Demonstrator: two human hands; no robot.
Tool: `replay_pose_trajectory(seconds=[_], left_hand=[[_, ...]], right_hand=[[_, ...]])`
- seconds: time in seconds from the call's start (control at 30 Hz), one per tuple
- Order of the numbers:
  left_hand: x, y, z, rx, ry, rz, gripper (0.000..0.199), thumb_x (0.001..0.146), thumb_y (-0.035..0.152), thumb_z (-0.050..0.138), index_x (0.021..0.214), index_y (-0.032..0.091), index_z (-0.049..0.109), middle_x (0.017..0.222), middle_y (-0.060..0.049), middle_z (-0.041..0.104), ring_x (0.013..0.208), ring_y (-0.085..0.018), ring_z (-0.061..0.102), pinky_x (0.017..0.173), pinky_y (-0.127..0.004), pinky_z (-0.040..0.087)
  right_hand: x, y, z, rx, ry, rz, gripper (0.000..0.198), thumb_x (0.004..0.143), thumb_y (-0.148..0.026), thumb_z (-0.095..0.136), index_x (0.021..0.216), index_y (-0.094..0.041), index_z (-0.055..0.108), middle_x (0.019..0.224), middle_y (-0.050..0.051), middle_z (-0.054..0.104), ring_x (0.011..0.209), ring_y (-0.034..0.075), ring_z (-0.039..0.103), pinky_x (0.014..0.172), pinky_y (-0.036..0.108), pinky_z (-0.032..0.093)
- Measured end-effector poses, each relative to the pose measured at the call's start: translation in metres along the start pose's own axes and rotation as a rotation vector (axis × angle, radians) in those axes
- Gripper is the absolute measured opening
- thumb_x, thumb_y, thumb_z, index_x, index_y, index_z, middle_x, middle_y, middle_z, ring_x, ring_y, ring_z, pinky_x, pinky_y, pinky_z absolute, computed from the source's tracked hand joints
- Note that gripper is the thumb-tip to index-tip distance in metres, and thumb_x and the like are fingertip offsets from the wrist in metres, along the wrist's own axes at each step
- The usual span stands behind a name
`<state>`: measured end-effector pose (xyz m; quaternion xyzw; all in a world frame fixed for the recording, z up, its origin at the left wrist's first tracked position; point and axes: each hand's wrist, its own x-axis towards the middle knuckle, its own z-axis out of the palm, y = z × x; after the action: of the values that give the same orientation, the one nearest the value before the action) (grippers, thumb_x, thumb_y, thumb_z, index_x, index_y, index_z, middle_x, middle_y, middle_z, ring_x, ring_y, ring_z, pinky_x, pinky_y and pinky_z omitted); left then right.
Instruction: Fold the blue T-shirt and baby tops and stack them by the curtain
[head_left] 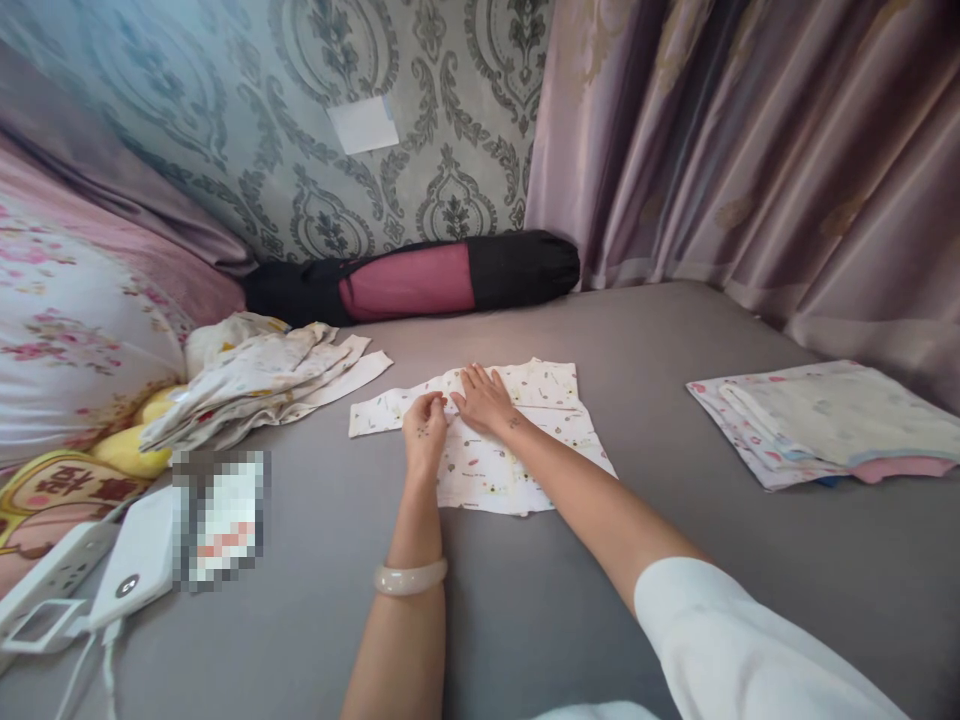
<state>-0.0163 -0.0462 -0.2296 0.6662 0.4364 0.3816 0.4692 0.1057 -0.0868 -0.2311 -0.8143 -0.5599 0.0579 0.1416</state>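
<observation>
A small white printed shirt (487, 470) lies spread on the grey bed sheet, one sleeve stretched out to the left. My right hand (481, 400) rests flat on its upper part, fingers spread. Just left of it, my left hand (425, 432) is closed in a pinch at the shirt where the sleeve meets the body. The fabric between the left fingertips is mostly hidden. A fold line runs across the shirt to the right of my hands.
A loose pile of light clothes (262, 375) lies left, a folded stack (832, 420) right. A long black and pink bag (412, 280) lines the wall. Near left are a white power bank (139, 555), cables and a power strip (60, 565). Curtains (712, 150) hang right.
</observation>
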Motion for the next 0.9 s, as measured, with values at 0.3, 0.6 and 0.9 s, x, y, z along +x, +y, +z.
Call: replay_pose_trajectory(seconds=[0.3,0.6,0.9], left_hand=[[0.014,-0.011,-0.027,-0.050,0.203,-0.052,0.026,0.080,0.029,0.046,0.094,0.016,0.064,0.090,-0.008,0.070,0.091,-0.020,0.067,0.078,-0.032,0.054],[0.029,-0.017,-0.065,0.183,0.441,-0.121,0.020,0.078,0.024,0.047,0.087,0.015,0.062,0.082,-0.006,0.065,0.084,-0.022,0.063,0.084,-0.036,0.049],[0.015,-0.002,-0.076,0.607,0.531,-0.295,0.037,0.084,0.034,0.049,0.113,0.012,0.057,0.120,-0.023,0.053,0.122,-0.039,0.043,0.100,-0.056,0.034]], right_hand=[[0.001,0.002,0.003,0.001,-0.008,0.013,0.063,0.098,-0.044,0.022,0.150,-0.010,0.028,0.158,0.010,0.023,0.146,0.021,0.013,0.117,0.044,0.005],[0.000,0.005,0.003,0.009,0.010,-0.009,0.060,0.098,-0.041,0.024,0.149,-0.010,0.032,0.157,0.011,0.027,0.145,0.024,0.017,0.117,0.046,0.009],[-0.003,-0.021,-0.001,0.024,0.023,-0.070,0.059,0.098,-0.037,0.025,0.147,-0.006,0.033,0.157,0.014,0.025,0.146,0.025,0.014,0.117,0.047,0.003]])
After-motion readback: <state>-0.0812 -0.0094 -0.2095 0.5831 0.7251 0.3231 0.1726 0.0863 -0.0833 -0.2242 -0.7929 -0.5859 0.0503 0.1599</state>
